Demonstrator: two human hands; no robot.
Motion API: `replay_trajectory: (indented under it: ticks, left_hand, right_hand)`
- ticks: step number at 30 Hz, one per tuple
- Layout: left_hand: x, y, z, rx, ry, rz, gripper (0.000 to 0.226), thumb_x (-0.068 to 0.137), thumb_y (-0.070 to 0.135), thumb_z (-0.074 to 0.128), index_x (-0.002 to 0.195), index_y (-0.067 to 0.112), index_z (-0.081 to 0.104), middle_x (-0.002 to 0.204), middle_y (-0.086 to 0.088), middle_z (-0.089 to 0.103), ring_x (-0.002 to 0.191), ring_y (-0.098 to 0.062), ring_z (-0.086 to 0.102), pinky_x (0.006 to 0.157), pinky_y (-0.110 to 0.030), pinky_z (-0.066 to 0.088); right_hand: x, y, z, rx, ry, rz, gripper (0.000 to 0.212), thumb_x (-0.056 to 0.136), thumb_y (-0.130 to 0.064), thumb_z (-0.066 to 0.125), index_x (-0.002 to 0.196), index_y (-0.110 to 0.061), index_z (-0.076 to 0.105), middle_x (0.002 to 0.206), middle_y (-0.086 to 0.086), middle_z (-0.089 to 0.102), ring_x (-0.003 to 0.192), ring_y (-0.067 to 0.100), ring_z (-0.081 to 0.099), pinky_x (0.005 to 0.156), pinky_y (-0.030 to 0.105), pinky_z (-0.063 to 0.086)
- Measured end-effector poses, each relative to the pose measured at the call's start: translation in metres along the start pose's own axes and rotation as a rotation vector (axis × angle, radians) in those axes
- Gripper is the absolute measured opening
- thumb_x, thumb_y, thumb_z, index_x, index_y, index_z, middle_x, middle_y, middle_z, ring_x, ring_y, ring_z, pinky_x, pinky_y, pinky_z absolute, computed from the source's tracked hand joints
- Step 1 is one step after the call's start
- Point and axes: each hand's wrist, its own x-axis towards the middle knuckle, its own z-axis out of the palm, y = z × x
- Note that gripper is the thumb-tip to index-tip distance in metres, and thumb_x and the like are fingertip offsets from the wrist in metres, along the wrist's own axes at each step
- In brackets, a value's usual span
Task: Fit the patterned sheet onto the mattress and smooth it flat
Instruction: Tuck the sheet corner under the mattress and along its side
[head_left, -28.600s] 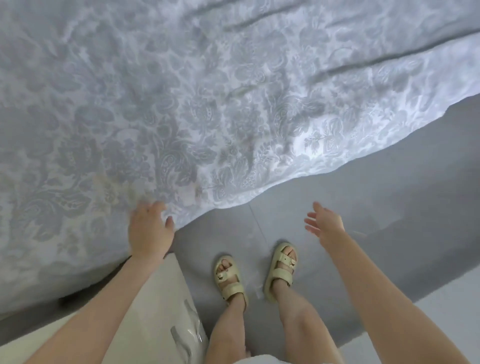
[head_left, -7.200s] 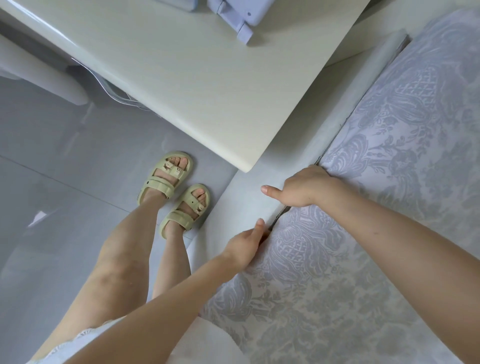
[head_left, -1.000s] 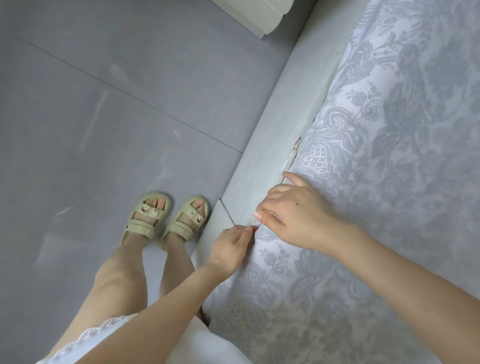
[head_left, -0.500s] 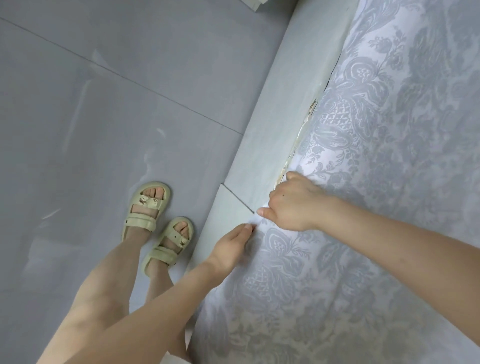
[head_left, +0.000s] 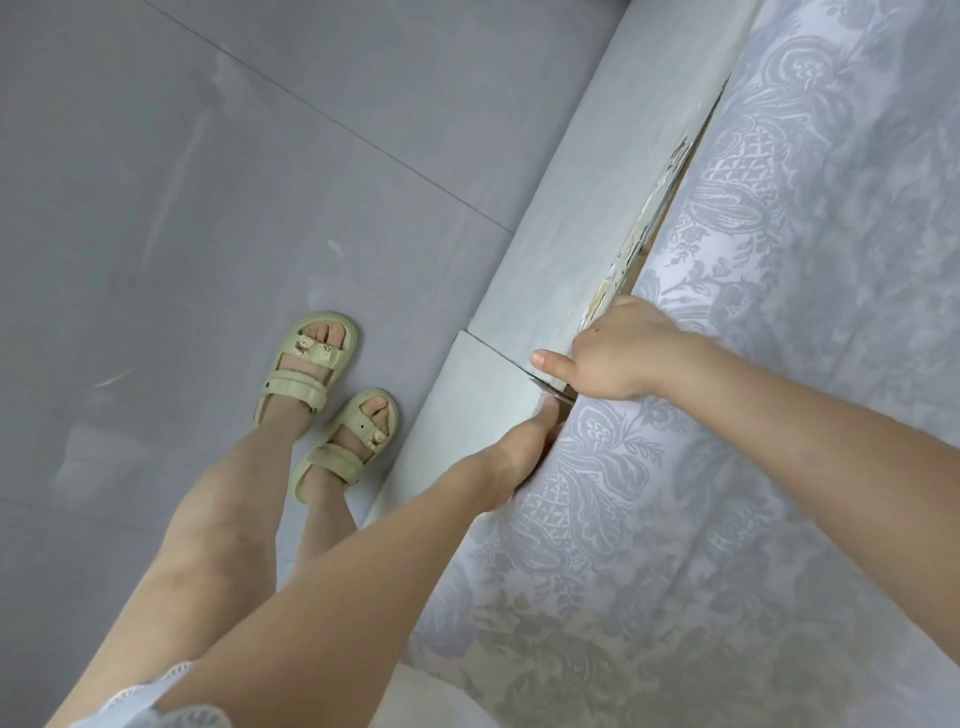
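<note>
Leaning over the bedside, I curl the fingers of my right hand (head_left: 618, 353) over the edge of the patterned sheet (head_left: 779, 364), down in the gap beside the pale bed frame (head_left: 597, 208), thumb sticking out. My left hand (head_left: 524, 441) lies just below, fingers straight against that same edge.

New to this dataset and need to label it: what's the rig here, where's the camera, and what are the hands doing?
No machine here: a person works bare-handed, and the single view comes from a wide-angle camera worn on the head, looking down. The long shapes are the person's own arms. The left hand and right hand both sit at the edge of the patterned sheet, where it meets the pale bed frame. Their fingers dip into the gap there, so whether they grip the cloth is hidden. Sandals stand on the grey floor.
</note>
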Motion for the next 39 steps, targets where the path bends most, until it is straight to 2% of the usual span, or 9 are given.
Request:
replay_trajectory:
  ticks: [6,13,19,22,25,30,33,36,39]
  left_hand:
    - [-0.018,-0.042,-0.021,0.248,0.503,0.194,0.065,0.09,0.06,0.023,0.097,0.015,0.068,0.101,0.001,0.069,0.098,-0.02,0.06,0.099,-0.039,0.043]
    - [-0.003,-0.054,0.005,-0.005,0.07,-0.139,0.066,0.094,0.062,0.015,0.122,0.022,0.06,0.123,-0.001,0.062,0.116,-0.021,0.057,0.104,-0.032,0.039]
    - [-0.012,-0.069,-0.027,-0.062,0.269,-0.058,0.07,0.095,0.06,0.015,0.106,0.014,0.068,0.112,-0.004,0.068,0.107,-0.02,0.062,0.1,-0.032,0.043]
    - [-0.028,-0.096,-0.038,-0.026,0.422,0.083,0.061,0.097,0.053,0.026,0.099,0.01,0.07,0.099,-0.006,0.072,0.098,-0.022,0.065,0.094,-0.033,0.049]
    - [-0.035,-0.127,-0.037,0.079,0.367,-0.008,0.075,0.074,0.078,0.03,0.105,0.024,0.071,0.106,0.004,0.071,0.104,-0.016,0.063,0.103,-0.037,0.042]
    - [-0.033,-0.122,-0.009,0.044,0.277,-0.172,0.063,0.098,0.055,0.02,0.121,0.013,0.06,0.121,-0.004,0.062,0.111,-0.019,0.057,0.093,-0.022,0.036]
    - [-0.031,-0.116,-0.01,0.012,0.203,-0.182,0.064,0.093,0.062,0.019,0.117,0.02,0.062,0.125,-0.003,0.062,0.112,-0.019,0.058,0.102,-0.028,0.038]
    - [-0.043,-0.123,-0.029,-0.068,0.183,-0.067,0.057,0.096,0.054,0.017,0.1,0.024,0.065,0.116,0.0,0.065,0.104,-0.014,0.06,0.1,-0.029,0.04]
    - [-0.061,-0.143,-0.05,-0.121,0.394,0.087,0.05,0.102,0.036,0.026,0.09,0.013,0.068,0.103,-0.009,0.068,0.099,-0.022,0.061,0.093,-0.031,0.045]
  right_hand:
    - [0.021,-0.011,-0.006,-0.028,-0.123,0.071,0.08,0.094,-0.061,-0.001,0.124,-0.015,0.059,0.131,0.009,0.058,0.128,0.025,0.046,0.101,0.034,0.031]
    - [-0.007,-0.005,-0.001,-0.062,-0.059,-0.001,0.085,0.092,-0.063,-0.002,0.116,-0.013,0.062,0.13,0.012,0.057,0.126,0.029,0.046,0.101,0.035,0.031]
    - [0.027,-0.019,0.005,-0.076,-0.07,0.077,0.083,0.091,-0.065,-0.001,0.117,-0.019,0.063,0.135,0.006,0.055,0.127,0.024,0.047,0.095,0.033,0.032]
    - [0.025,-0.017,0.012,-0.037,0.069,0.037,0.08,0.091,-0.067,0.002,0.082,-0.019,0.065,0.108,0.004,0.066,0.112,0.025,0.056,0.082,0.033,0.034]
    - [0.01,-0.014,0.011,0.226,0.284,0.032,0.069,0.094,-0.063,0.014,0.068,-0.017,0.058,0.076,0.003,0.056,0.101,0.029,0.058,0.075,0.03,0.034]
    - [-0.026,-0.046,0.014,0.488,0.659,-0.077,0.07,0.089,-0.059,0.015,0.083,-0.011,0.066,0.084,0.008,0.067,0.093,0.03,0.059,0.086,0.031,0.039]
    - [-0.051,-0.093,0.031,0.549,0.575,-0.096,0.081,0.084,-0.058,-0.001,0.083,-0.015,0.069,0.09,-0.001,0.07,0.096,0.024,0.061,0.095,0.037,0.039]
    - [-0.07,-0.125,0.062,0.531,0.47,-0.095,0.06,0.082,-0.053,-0.004,0.06,-0.027,0.045,0.071,-0.012,0.052,0.094,0.017,0.058,0.111,0.033,0.024]
    - [-0.078,-0.143,0.089,0.578,0.505,-0.065,0.06,0.088,-0.048,0.012,0.081,-0.024,0.067,0.087,-0.01,0.068,0.099,0.015,0.06,0.113,0.027,0.013]
